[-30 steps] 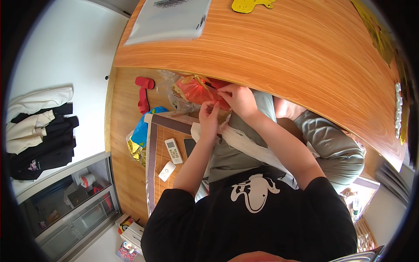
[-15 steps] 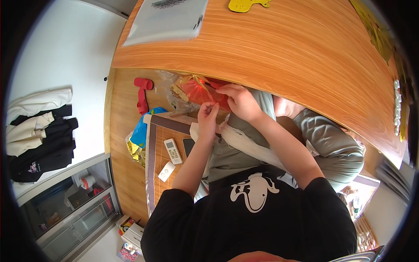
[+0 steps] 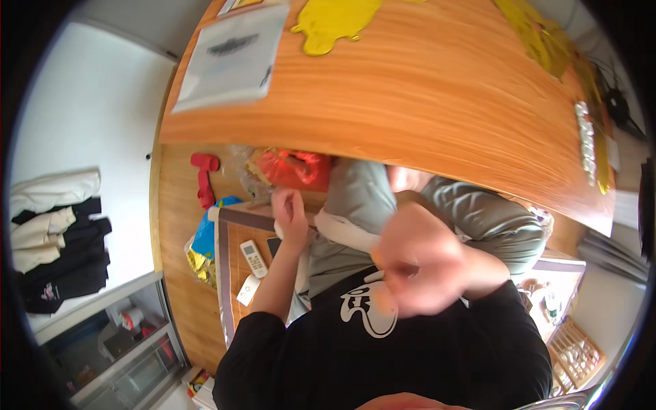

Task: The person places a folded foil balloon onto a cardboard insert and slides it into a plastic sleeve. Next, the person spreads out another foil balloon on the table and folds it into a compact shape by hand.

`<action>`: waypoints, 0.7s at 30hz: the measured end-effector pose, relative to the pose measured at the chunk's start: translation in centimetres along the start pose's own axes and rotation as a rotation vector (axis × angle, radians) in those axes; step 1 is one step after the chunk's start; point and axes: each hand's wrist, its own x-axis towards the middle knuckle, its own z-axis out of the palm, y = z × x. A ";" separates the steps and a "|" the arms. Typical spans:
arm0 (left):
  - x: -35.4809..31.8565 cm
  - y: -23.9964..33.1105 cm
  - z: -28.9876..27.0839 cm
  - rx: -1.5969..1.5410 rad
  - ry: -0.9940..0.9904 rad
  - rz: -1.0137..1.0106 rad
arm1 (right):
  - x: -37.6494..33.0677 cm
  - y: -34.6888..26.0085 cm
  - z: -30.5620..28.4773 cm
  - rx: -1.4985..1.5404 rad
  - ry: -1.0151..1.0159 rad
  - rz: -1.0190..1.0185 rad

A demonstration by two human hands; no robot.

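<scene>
My left hand (image 3: pixel 291 210) is beside a shiny red plastic bag (image 3: pixel 301 171) just below the table's front edge. Its fingers are curled and pressed together; anything between them is too small to make out. Raised in front of my chest, my right hand (image 3: pixel 420 263) is smeared by motion, so its fingers and any contents cannot be told. A white strip of material (image 3: pixel 347 232) lies across my lap under the right hand.
The wooden table (image 3: pixel 424 102) bears a clear plastic pouch (image 3: pixel 232 65) and yellow foil pieces (image 3: pixel 335 24). Left of my lap, a remote control (image 3: pixel 253 258) and a white card (image 3: pixel 248 290) lie on a mat. Red slippers (image 3: pixel 204 179) are on the floor.
My right hand has left the red bag and swung back toward my chest. The left hand has come slightly down from the bag. The whole view has shifted, showing more of the tabletop.
</scene>
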 end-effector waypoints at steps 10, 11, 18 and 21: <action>6.9 18.7 7.2 -0.100 -0.163 1.176 | 2.9 -13.2 -8.1 -0.505 0.261 -0.412; 7.5 20.3 8.9 -0.163 -0.203 1.213 | 3.9 -13.4 -8.3 -0.577 0.359 -0.487; 11.7 29.0 15.5 -0.180 -0.418 1.380 | 1.5 -16.4 -12.8 -0.383 0.324 -0.539; 13.2 34.4 22.8 -0.067 -0.615 1.252 | 0.6 -20.3 -18.4 -0.552 -0.007 -0.331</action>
